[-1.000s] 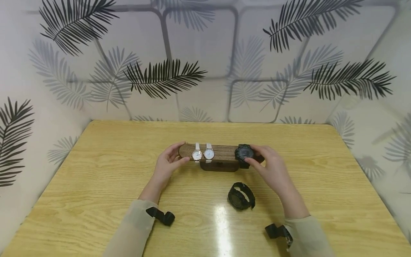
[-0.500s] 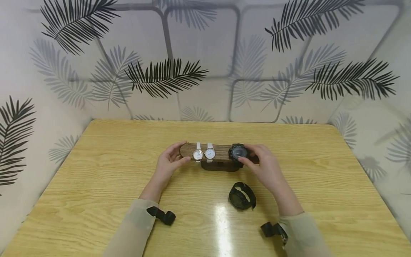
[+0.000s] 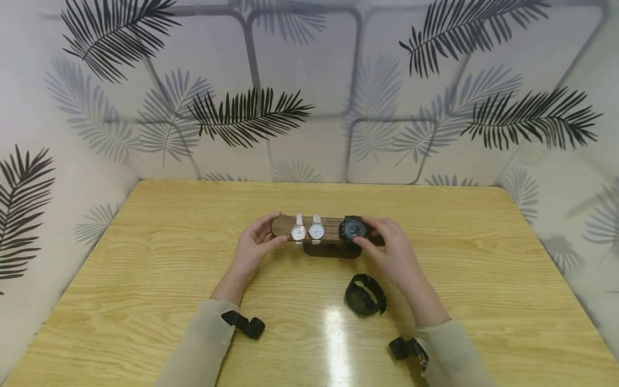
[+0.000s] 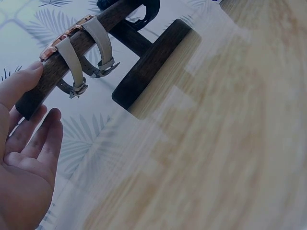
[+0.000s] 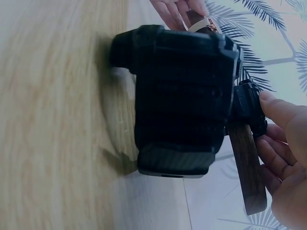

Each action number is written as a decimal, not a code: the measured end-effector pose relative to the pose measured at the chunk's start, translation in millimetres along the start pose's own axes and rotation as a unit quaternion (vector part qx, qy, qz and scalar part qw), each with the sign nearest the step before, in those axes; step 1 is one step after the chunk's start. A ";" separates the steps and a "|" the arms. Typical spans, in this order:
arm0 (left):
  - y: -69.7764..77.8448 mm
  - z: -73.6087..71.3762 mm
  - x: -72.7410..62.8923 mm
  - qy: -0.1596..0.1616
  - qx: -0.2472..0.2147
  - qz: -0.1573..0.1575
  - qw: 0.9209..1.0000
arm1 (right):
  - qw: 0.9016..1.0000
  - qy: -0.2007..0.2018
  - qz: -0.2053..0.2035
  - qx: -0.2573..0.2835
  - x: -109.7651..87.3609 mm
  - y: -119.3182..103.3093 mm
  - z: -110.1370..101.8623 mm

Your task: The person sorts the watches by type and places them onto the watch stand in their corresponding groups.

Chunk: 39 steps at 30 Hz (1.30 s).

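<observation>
My left hand [image 3: 249, 247] is gripping the stand [image 3: 331, 229], my right hand [image 3: 398, 251] its black watch [image 3: 354, 229]; only the left-wrist view is showing buckles [image 4: 79, 90].

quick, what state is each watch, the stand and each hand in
Dark brown wooden T-shaped stand: upright
Left round white-strapped watch: buckled around the stand
Right round white-strapped watch: likewise buckled
Mounted chunky round black watch: looped around the stand, dial showing
Loose chunky round black watch: off the stand, on its side
Left hand: holding the stand's end
Right hand: pinching the mounted watch
</observation>
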<state>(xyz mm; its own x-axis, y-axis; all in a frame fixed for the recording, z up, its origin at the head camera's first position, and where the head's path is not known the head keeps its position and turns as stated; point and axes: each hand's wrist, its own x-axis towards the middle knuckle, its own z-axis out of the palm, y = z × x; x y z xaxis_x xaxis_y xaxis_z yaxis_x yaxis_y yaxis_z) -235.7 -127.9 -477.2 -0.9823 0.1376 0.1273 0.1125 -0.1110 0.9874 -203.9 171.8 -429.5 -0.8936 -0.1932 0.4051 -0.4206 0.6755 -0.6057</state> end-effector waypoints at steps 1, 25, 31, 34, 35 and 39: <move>0.2 0.1 -0.1 0.000 0.000 0.000 1.000 | 1.000 0.000 -0.002 -0.001 0.1 0.0 0.1; -3.5 -1.3 0.6 0.005 0.008 0.004 1.000 | 0.997 0.060 -0.046 -0.025 -3.0 -4.9 14.5; -2.5 -1.5 1.2 0.006 0.008 -0.006 1.000 | 0.997 0.047 -0.049 -0.024 -3.9 -5.5 12.6; -1.8 -1.6 1.1 0.006 0.007 -0.008 1.000 | 0.998 0.034 -0.044 -0.017 -3.8 -6.9 8.8; -1.5 -1.5 1.2 0.006 0.007 -0.008 1.000 | 0.999 0.030 -0.042 -0.014 -3.6 -7.5 7.4; -0.6 -1.0 1.2 0.006 0.011 -0.006 1.000 | 0.999 0.013 -0.044 -0.012 -2.7 -8.3 1.6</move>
<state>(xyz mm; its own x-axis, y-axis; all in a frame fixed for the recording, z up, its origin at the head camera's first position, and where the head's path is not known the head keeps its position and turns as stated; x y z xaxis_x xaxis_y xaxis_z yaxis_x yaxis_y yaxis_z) -237.1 -128.6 -477.7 -0.9854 0.1263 0.1144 0.1037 -0.0884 0.9907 -198.3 165.6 -426.7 -0.8489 -0.2339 0.4740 -0.4929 0.6743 -0.5499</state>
